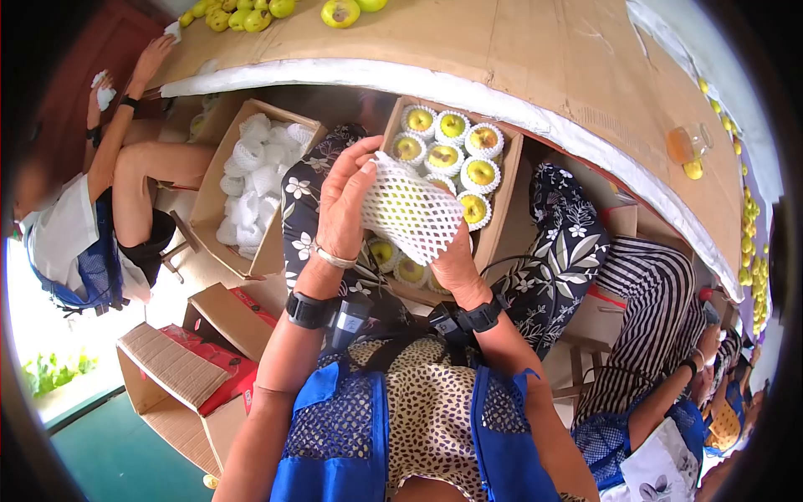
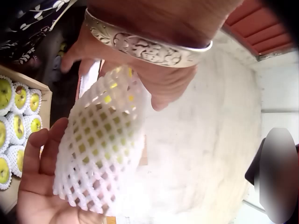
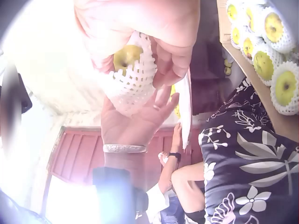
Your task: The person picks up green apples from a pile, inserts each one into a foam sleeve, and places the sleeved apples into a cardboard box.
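A yellow-green apple-like fruit [image 3: 126, 57] sits inside a white foam net sleeve [image 1: 410, 209], held in front of the lap. My right hand [image 1: 456, 263] grips its lower end; in the right wrist view the fingers curl around the netted fruit. My left hand [image 1: 339, 201], with a patterned bracelet [image 2: 145, 46] at its wrist, is at the net's other end. Its fingers are extended, and the palm and thumb touch the mesh. In the left wrist view the net's narrower end [image 2: 119, 77] lies under this hand, and the fruit shows only through the holes.
A carton [image 1: 514, 159] of netted fruit stands between the knees; another carton [image 1: 213, 180] at left holds loose foam nets. Above is a cardboard-covered table [image 1: 502, 50] with bare fruit [image 1: 341, 12] and a glass jar [image 1: 686, 142]. An opened box [image 1: 180, 360] lies lower left. People sit on both sides.
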The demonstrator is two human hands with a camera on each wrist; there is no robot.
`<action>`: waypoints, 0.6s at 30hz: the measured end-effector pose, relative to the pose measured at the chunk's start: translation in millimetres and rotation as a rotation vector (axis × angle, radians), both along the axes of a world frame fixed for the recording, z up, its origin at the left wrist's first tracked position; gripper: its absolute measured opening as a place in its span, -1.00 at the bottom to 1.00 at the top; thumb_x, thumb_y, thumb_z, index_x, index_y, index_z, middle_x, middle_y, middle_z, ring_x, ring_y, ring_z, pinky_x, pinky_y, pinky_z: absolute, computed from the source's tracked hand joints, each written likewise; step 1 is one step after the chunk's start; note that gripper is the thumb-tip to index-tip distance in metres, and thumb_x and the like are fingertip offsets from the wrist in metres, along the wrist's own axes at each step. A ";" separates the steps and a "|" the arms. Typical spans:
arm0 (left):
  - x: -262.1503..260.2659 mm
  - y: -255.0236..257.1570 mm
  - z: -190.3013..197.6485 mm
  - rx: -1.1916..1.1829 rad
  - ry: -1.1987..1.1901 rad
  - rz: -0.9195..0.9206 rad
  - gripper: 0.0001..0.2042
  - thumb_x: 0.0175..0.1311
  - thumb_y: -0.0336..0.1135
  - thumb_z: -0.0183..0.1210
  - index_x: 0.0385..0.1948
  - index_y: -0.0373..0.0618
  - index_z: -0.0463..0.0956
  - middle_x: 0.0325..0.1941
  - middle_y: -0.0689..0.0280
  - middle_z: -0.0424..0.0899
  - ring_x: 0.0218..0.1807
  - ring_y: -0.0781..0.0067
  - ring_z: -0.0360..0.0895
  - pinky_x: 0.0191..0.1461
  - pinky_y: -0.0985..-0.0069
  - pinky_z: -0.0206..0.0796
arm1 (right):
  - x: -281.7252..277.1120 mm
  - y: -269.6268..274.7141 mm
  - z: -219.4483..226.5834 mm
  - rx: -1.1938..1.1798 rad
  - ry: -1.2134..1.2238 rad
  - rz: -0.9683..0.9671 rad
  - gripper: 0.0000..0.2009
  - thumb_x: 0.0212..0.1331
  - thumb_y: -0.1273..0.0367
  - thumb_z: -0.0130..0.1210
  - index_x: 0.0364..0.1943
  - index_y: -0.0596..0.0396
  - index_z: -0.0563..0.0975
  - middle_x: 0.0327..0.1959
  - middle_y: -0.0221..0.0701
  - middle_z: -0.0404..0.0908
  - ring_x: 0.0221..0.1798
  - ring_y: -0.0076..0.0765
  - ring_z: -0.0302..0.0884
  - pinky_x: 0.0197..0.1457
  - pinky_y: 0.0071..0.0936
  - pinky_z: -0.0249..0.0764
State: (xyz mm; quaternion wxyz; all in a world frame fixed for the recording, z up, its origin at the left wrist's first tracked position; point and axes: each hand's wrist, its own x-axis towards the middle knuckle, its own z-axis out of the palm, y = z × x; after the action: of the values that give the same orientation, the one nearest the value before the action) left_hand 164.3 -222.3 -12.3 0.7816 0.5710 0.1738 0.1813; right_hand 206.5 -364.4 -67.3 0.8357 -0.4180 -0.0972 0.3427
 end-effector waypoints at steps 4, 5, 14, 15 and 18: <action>-3.1 6.3 -10.8 0.426 -0.028 0.066 -0.72 0.22 -0.42 -0.07 -0.04 -0.17 0.44 -0.19 0.37 0.46 -0.16 0.60 0.37 0.02 0.63 0.18 | 1.9 2.7 -4.7 -0.066 -0.038 0.026 -0.34 -0.13 0.55 0.26 0.13 0.19 0.20 0.03 -0.39 0.41 0.05 -0.56 0.36 0.15 -0.59 0.30; -3.6 9.8 -12.3 0.611 -0.036 0.056 -0.72 0.21 -0.44 -0.07 -0.06 -0.17 0.45 -0.19 0.35 0.46 -0.16 0.59 0.37 0.02 0.62 0.18 | 1.9 3.0 -5.2 -0.084 -0.050 0.034 -0.34 -0.13 0.55 0.27 0.13 0.19 0.20 0.02 -0.39 0.41 0.05 -0.56 0.36 0.14 -0.59 0.30; -4.8 5.1 -23.9 0.166 -0.034 0.104 -0.84 0.18 -0.45 0.00 -0.20 -0.19 0.40 -0.26 0.40 0.45 -0.22 0.63 0.33 -0.09 0.67 0.18 | 0.6 5.4 8.0 -0.113 -0.113 0.054 -0.41 -0.13 0.54 0.26 0.06 0.21 0.25 -0.06 -0.41 0.47 -0.02 -0.59 0.40 0.09 -0.61 0.33; -4.8 5.2 -23.2 0.158 -0.021 0.120 -0.82 0.19 -0.45 0.00 -0.17 -0.19 0.39 -0.27 0.41 0.44 -0.23 0.64 0.33 -0.11 0.68 0.18 | 0.6 5.4 11.2 -0.131 -0.126 0.058 -0.42 -0.13 0.54 0.26 0.05 0.21 0.26 -0.06 -0.41 0.47 -0.02 -0.59 0.41 0.09 -0.61 0.33; -8.2 13.5 -32.7 0.168 0.044 0.034 -0.74 0.21 -0.38 -0.06 -0.09 -0.20 0.39 -0.24 0.34 0.44 -0.18 0.58 0.36 -0.04 0.63 0.18 | -1.5 9.0 15.0 -0.121 -0.138 0.027 -0.45 -0.14 0.51 0.27 0.01 0.24 0.29 -0.07 -0.37 0.50 -0.04 -0.55 0.44 0.06 -0.60 0.35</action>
State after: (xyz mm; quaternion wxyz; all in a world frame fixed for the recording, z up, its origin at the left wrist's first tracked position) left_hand 156.1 -208.7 -45.0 0.7237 0.6354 0.1845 0.1958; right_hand 205.0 -355.4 -52.3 0.7957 -0.4888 -0.1392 0.3294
